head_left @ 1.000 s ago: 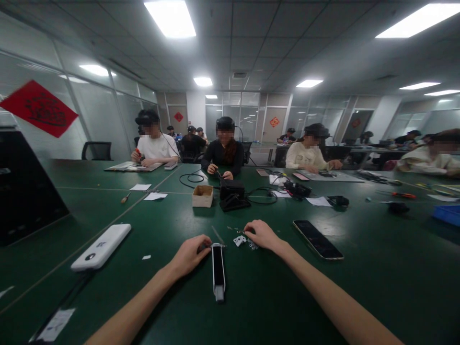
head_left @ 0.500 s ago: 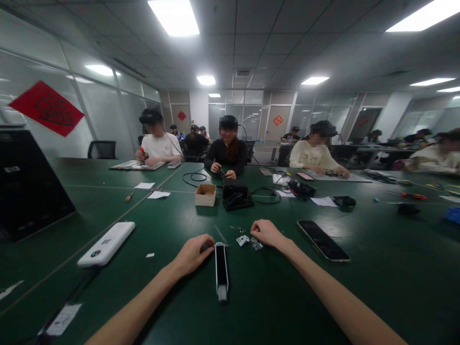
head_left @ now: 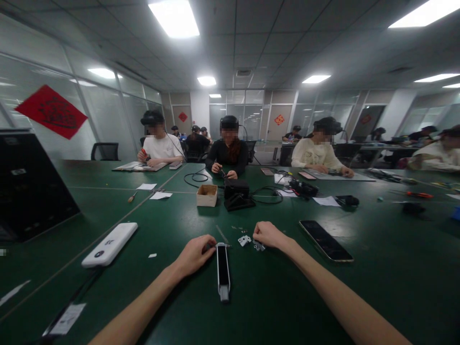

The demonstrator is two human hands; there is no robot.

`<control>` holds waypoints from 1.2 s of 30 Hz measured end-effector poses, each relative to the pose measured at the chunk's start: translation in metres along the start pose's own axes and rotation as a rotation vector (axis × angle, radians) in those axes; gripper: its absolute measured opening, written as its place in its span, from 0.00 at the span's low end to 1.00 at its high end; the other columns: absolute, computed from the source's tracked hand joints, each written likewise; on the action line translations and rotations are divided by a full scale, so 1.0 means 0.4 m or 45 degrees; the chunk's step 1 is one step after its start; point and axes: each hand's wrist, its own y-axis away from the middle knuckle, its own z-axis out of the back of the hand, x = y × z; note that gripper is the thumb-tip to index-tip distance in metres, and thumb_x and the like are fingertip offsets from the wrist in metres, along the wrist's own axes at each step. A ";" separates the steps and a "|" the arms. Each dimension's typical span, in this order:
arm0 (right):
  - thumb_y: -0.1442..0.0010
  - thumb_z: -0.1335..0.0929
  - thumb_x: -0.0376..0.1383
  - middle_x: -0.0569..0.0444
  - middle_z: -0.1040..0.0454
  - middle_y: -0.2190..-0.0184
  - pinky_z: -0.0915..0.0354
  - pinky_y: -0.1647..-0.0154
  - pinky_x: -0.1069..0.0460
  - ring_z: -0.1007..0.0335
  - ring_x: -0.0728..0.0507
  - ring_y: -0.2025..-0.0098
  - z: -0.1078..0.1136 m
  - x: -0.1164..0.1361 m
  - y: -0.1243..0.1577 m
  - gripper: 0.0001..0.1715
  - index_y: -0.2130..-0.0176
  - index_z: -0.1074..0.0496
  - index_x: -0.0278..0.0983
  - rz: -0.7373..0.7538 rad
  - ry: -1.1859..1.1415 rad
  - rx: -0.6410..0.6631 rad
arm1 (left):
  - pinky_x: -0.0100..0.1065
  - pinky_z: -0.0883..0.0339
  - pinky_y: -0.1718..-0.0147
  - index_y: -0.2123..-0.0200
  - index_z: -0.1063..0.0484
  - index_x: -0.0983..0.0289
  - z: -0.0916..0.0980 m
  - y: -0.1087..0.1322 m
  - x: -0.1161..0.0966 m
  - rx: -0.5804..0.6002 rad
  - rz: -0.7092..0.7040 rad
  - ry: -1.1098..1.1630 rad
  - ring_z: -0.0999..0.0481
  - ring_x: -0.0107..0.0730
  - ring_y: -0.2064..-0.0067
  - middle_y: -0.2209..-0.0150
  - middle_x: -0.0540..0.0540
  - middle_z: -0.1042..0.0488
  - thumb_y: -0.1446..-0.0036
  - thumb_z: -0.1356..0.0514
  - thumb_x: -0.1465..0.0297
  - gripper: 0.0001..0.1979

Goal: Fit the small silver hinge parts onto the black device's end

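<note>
A slim white-framed device with a black face [head_left: 223, 268] lies lengthwise on the green table in front of me. At its far left corner is my left hand [head_left: 196, 254], fingers curled and closed; what they pinch there is hidden. A thin clear strip [head_left: 222, 234] lies just beyond the device's far end. To the right, my right hand [head_left: 270, 235] rests with bent fingers pressed together over small grey metal parts [head_left: 258, 246]; its fingertips are partly hidden. Beside them sits a light grey bracket-like piece [head_left: 245, 240], with tiny bits [head_left: 239, 228] behind it.
A dark phone [head_left: 326, 241] lies right of my right hand, and a white power bank [head_left: 109, 244] with a cable lies far left. Ahead stand a small open box [head_left: 207, 196] and a black device on a stand [head_left: 237, 195]. Several people sit across the table.
The whole view has shifted slightly. Both hands stay in nearly the same places, the left at the device's end and the right at the small metal parts.
</note>
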 end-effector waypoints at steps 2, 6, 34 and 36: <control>0.47 0.35 0.30 0.52 0.23 0.72 0.40 0.72 0.57 0.28 0.48 0.70 0.003 0.005 0.003 0.08 0.70 0.25 0.34 0.025 -0.007 -0.025 | 0.32 0.34 0.64 0.59 0.30 0.63 0.001 0.001 -0.001 -0.002 -0.004 -0.008 0.28 0.33 0.64 0.62 0.53 0.26 0.41 0.45 0.67 0.09; 0.45 0.36 0.29 0.50 0.24 0.67 0.37 0.66 0.55 0.29 0.46 0.65 0.009 0.029 0.012 0.09 0.64 0.27 0.33 0.102 0.021 -0.163 | 0.32 0.34 0.65 0.59 0.30 0.63 0.002 0.001 -0.004 -0.006 -0.015 -0.041 0.27 0.33 0.64 0.63 0.53 0.26 0.42 0.45 0.67 0.09; 0.40 0.39 0.27 0.47 0.29 0.63 0.34 0.56 0.47 0.34 0.42 0.59 -0.157 0.163 0.084 0.12 0.60 0.29 0.33 0.534 -0.166 -0.608 | 0.29 0.37 0.70 0.63 0.29 0.63 -0.014 -0.004 0.002 -0.087 -0.040 -0.161 0.29 0.30 0.69 0.68 0.52 0.26 0.44 0.45 0.69 0.07; 0.40 0.39 0.27 0.47 0.29 0.62 0.34 0.56 0.48 0.34 0.42 0.59 -0.157 0.163 0.086 0.12 0.60 0.29 0.33 0.528 -0.173 -0.592 | 0.29 0.37 0.70 0.64 0.29 0.63 -0.013 -0.004 0.001 -0.080 -0.040 -0.158 0.29 0.30 0.69 0.68 0.52 0.26 0.44 0.46 0.69 0.07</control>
